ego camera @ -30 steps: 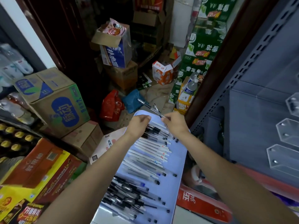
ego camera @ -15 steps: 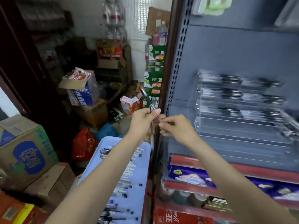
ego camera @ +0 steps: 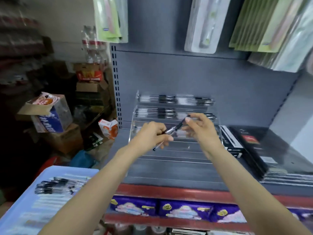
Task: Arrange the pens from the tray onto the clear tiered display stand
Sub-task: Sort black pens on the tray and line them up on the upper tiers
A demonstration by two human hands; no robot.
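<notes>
A clear tiered display stand (ego camera: pixel 176 155) sits on the grey shelf, its upper tiers filled with black-capped pens (ego camera: pixel 171 99). In front of its middle tiers my left hand (ego camera: pixel 150 134) grips pens (ego camera: pixel 176 128) that stick out both ways. My right hand (ego camera: pixel 199 126) pinches the upper end of one of those pens between fingertips. A light blue tray (ego camera: pixel 20 209) at the lower left holds several more pens (ego camera: pixel 55 184). The picture is blurred by motion.
Black flat boxes (ego camera: pixel 264 150) lie stacked right of the stand. Packaged goods (ego camera: pixel 201 24) hang above. A red shelf edge (ego camera: pixel 169 190) and purple packs (ego camera: pixel 135 207) run below. Cardboard boxes (ego camera: pixel 50 114) crowd the floor at left.
The view swung right from the tray to the shelf. Both hands rose with the pens and now sit in front of the stand, the right hand drawn further right along a pen.
</notes>
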